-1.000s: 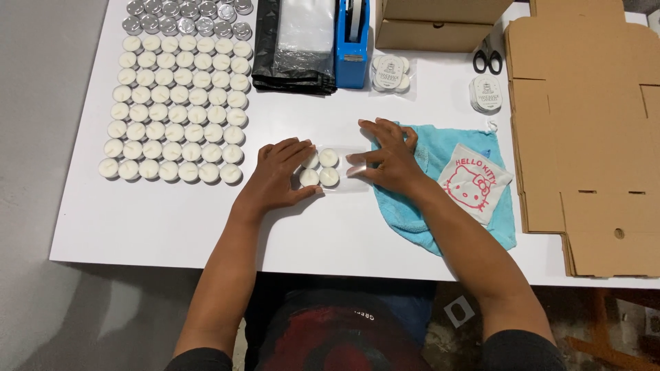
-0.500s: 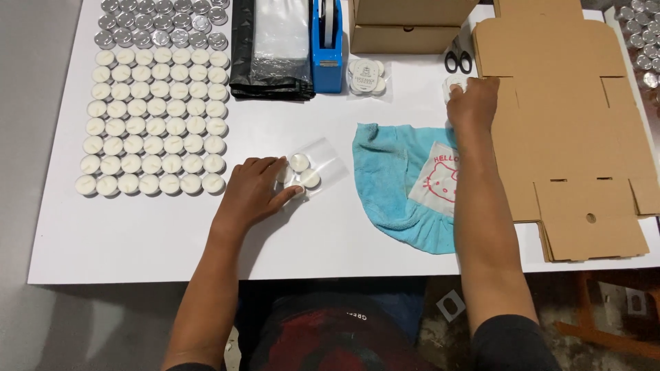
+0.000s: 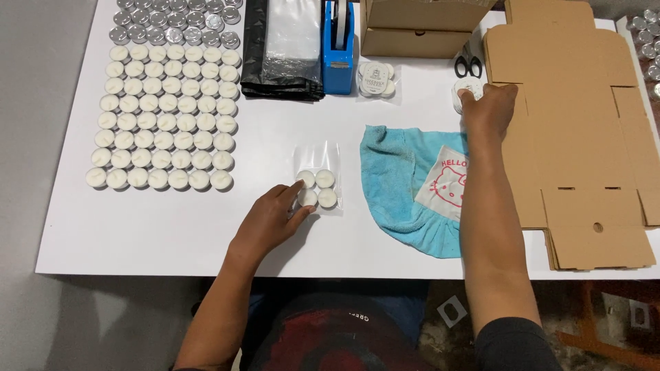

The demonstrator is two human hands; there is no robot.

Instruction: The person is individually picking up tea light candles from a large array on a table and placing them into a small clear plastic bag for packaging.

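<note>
A: Since the earlier frame the right hand (image 3: pixel 489 108) has stayed far out, at the edge of the flat brown cardboard (image 3: pixel 576 124), and now its fingers are on a small round white roll (image 3: pixel 467 91) just below the black scissors (image 3: pixel 469 64). One second ago this hand was still down beside the left one.

B: And the left hand (image 3: pixel 269 218)?

A: It has hardly moved. It lies on the white table (image 3: pixel 172 227), and the fingertips touch the clear bag (image 3: pixel 317 176) that has four white tealight candles (image 3: pixel 317 188) inside, two by two. The fingers are slightly apart, pressing on the bag's left edge, not closed around it.

B: Are the right fingers clamped on the roll?

A: They are bent over it and touch it, but I cannot tell if they grip it.

B: What is around?

A: A blue cloth (image 3: pixel 405 185) lies between the bag and the cardboard, under the right forearm. To the left are rows of loose white candles (image 3: pixel 163 121), with silver cups (image 3: pixel 175 19) above them. A blue tape dispenser (image 3: pixel 338 48) stands at the top, and next to it a finished small pack of candles (image 3: pixel 377 78)
</note>
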